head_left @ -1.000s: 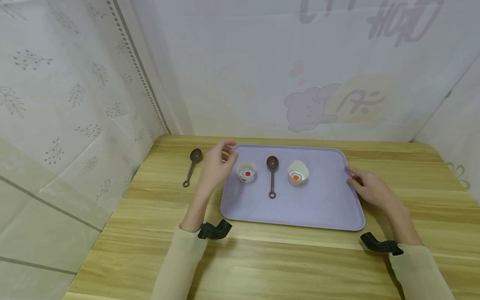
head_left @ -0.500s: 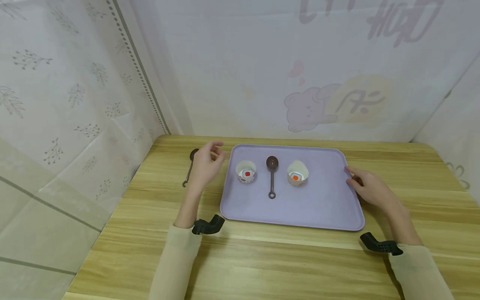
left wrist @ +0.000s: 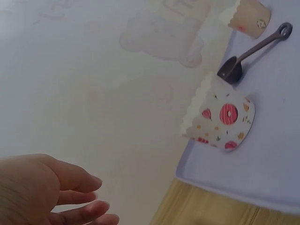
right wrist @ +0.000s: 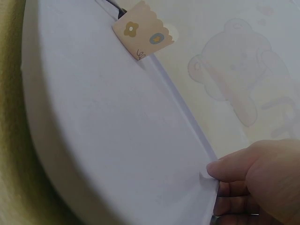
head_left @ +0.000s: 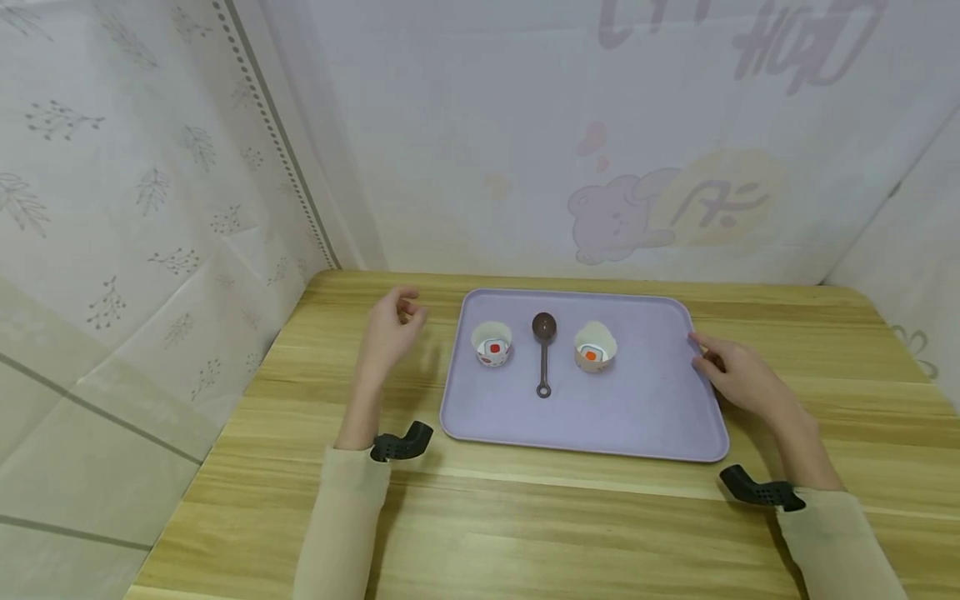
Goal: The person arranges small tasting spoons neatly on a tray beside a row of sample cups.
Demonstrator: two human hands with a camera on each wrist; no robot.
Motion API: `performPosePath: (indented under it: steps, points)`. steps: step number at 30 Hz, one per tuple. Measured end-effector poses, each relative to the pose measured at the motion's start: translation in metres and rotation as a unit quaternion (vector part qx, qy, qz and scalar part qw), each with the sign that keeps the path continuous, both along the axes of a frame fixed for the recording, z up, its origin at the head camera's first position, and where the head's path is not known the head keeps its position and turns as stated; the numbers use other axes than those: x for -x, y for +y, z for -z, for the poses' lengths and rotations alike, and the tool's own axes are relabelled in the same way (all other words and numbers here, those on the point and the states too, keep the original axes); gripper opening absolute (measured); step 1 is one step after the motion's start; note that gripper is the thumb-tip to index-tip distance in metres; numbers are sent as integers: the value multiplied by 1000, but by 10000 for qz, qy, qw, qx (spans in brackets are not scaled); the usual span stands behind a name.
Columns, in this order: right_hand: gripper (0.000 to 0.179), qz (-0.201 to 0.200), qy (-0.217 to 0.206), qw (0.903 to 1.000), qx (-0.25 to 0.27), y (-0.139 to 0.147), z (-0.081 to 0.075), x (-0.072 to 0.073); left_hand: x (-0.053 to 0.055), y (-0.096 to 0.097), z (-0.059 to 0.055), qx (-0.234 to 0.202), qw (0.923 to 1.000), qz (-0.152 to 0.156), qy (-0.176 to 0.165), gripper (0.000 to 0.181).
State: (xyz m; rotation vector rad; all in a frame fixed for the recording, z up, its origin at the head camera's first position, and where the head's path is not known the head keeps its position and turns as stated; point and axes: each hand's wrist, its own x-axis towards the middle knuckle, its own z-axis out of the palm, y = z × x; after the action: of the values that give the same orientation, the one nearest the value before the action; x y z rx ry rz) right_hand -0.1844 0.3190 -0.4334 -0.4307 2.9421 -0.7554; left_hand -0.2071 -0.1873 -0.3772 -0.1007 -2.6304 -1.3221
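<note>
My left hand [head_left: 390, 329] hovers over the table left of the tray, its fingers loosely bent with nothing between them. It covers the spot where a second brown scoop lies, now hidden. At the right rim of the purple tray [head_left: 637, 417], my right hand [head_left: 742, 379] grips the edge, thumb on top and fingers outside. On the tray stand a white paper baking cup [left wrist: 222, 117] with doughnut prints and a beige one [right wrist: 140, 33]. Each cup has a small marked piece inside, one red, one orange. A brown scoop [head_left: 543, 354] lies between the cups.
The wooden table [head_left: 480, 525] carries everything. A printed cloth [head_left: 480, 150] hangs along its back edge, and a leaf-patterned cloth [head_left: 135, 217] hangs at the left. Black camera mounts [head_left: 405, 442] sit on both wrists.
My left hand has moved left, from the tray's left rim to over the second scoop, which it now hides. The right hand stays at the tray's right rim.
</note>
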Motion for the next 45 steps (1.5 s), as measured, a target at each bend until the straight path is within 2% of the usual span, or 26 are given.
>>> performPosePath:
  steps: [10, 19, 23, 34, 45]
  points:
    - [49, 33, 19, 10000, 4, 1, 1, 0, 3, -20, 9, 117, 9996, -253, -76, 37]
    - [49, 32, 61, 10000, 20, 1, 2, 1, 3, -35, 16, 187, 9969, -616, -463, 42]
    - [49, 29, 57, 10000, 3, 1, 3, 1, 1, -43, 20, 240, 9954, -662, -647, 46]
    - [49, 38, 77, 10000, 7, 1, 3, 1, 2, -56, 30, 302, 9927, -832, -821, 48]
    - [49, 17, 86, 10000, -15, 1, 2, 1, 0, -67, 42, 328, 9926, -826, -834, 44]
